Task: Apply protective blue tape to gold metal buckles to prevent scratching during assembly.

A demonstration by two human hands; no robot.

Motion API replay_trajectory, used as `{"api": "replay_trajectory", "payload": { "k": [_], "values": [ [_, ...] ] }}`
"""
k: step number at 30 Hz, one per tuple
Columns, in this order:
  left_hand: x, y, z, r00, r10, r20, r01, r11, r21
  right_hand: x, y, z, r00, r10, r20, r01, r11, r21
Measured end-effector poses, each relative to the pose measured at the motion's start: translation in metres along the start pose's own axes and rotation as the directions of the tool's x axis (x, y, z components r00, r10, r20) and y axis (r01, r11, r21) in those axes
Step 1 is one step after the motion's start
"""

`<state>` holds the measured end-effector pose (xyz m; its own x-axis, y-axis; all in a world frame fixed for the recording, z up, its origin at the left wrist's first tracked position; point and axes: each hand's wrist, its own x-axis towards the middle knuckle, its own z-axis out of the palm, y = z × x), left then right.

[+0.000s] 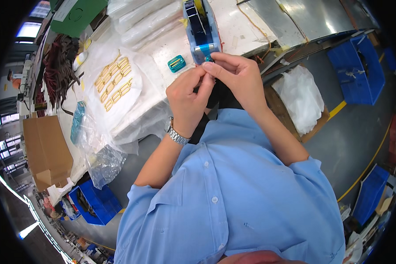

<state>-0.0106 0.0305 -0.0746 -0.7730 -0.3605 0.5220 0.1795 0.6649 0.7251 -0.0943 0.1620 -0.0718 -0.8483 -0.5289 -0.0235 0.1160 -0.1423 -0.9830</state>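
My hands meet just in front of a blue tape dispenser at the table's edge. A strip of translucent blue tape comes off its front. My right hand pinches the tape's end between thumb and forefinger. My left hand is closed in a pinch right beside it, its fingertips touching the right thumb; whatever they hold is hidden. Left of the dispenser lies a gold buckle wrapped in teal tape. Farther left, rows of gold buckles lie on white sheeting.
Clear plastic rolls lie at the back of the table. Dark straps hang at the far left, above a cardboard box. A carton with white plastic and a blue bin stand to the right.
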Motion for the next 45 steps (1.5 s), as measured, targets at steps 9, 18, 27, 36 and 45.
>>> {"api": "replay_trajectory", "payload": {
  "k": [9, 18, 27, 36, 45],
  "values": [
    [-0.008, -0.007, 0.010, 0.994, -0.098, -0.053, 0.093, 0.992, -0.082, -0.003, 0.002, 0.006, 0.997, -0.040, -0.066, 0.039, 0.999, -0.011],
    [-0.046, 0.012, -0.007, 0.957, -0.263, 0.119, 0.287, 0.914, -0.287, -0.044, 0.012, -0.017, 0.970, -0.231, 0.071, 0.242, 0.918, -0.313],
    [-0.052, 0.010, -0.025, 0.776, -0.476, 0.414, 0.618, 0.444, -0.649, -0.045, 0.007, -0.024, 0.976, 0.107, 0.191, -0.126, 0.988, 0.091],
    [-0.046, 0.011, -0.034, 0.774, -0.457, 0.438, 0.632, 0.528, -0.567, -0.046, 0.011, -0.012, 0.994, -0.029, 0.108, 0.059, 0.957, -0.282],
    [-0.010, 0.007, -0.075, 0.872, 0.186, 0.452, -0.277, 0.950, 0.144, -0.033, 0.002, 0.003, 0.961, 0.087, 0.263, 0.020, 0.924, -0.382]
  ]
}}
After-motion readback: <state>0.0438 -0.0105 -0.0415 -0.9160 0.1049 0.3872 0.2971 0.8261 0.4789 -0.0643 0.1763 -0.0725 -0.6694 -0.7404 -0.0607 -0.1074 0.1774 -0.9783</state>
